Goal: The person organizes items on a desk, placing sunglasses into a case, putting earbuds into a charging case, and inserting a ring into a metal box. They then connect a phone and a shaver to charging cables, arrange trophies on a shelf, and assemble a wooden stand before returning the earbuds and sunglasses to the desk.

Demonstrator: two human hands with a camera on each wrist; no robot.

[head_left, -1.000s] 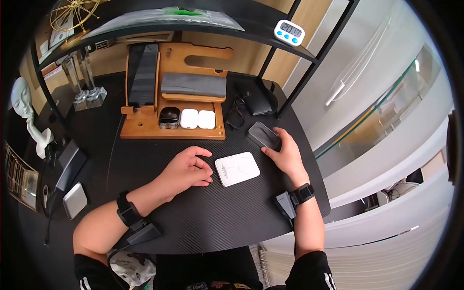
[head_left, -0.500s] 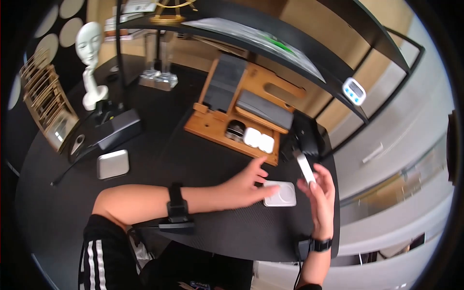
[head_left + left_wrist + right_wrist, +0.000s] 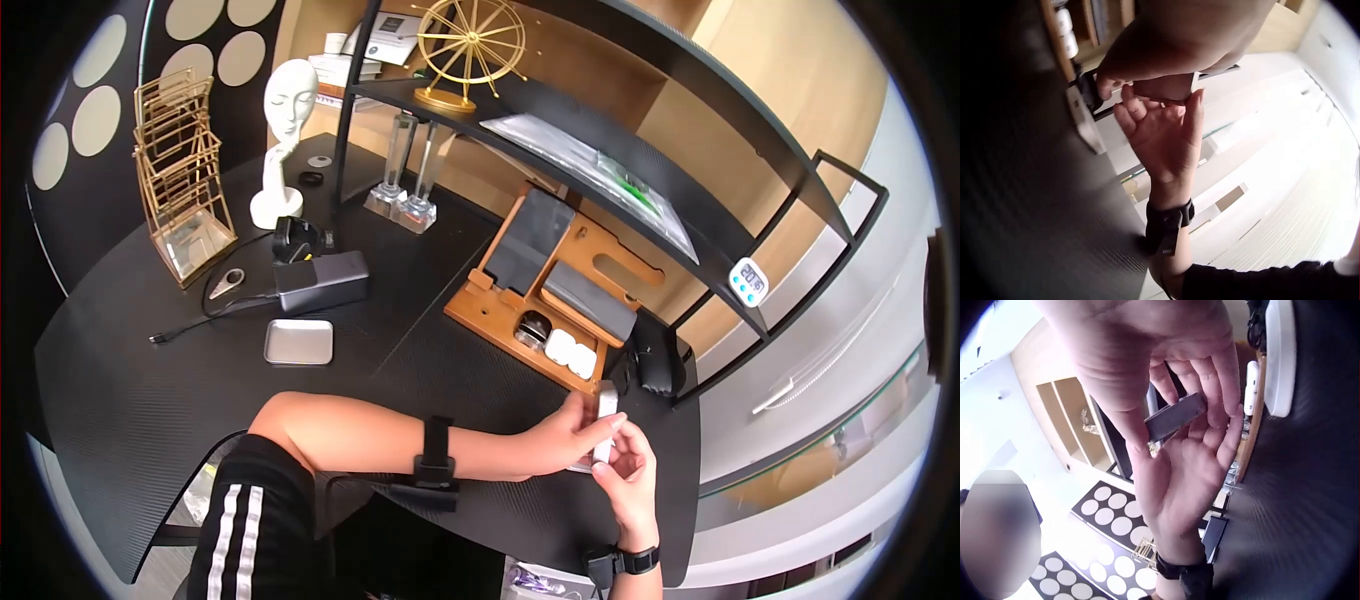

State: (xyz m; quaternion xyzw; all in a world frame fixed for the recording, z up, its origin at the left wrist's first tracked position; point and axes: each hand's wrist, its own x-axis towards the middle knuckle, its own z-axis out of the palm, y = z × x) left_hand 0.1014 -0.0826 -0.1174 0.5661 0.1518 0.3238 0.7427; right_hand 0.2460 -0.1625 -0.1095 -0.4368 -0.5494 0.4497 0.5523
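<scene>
A small flat rectangular case [image 3: 607,402] stands on edge between my two hands, its narrow pale side toward the head camera. My left hand [image 3: 555,443] grips it from the left, thumb across its near side. From the right, my right hand [image 3: 632,478] holds its lower end between thumb and fingers. The right wrist view shows the case [image 3: 1179,417] as a grey slab with fingers of both hands around it. Under the hands lies a shallow white tin [image 3: 1280,359], mostly hidden in the head view.
Behind the hands, a wooden organizer [image 3: 470,312] carries a phone, a grey case and earbud cases. A black pouch [image 3: 658,360] lies right of it. Leftward are a silver tray [image 3: 299,343], a grey power brick [image 3: 322,281] and a white face figure [image 3: 287,130]. A black shelf [image 3: 640,190] overhangs the back.
My right hand has lifted the case off the table and turned it on edge. My left hand has come across to grip it too. The head view has swung left.
</scene>
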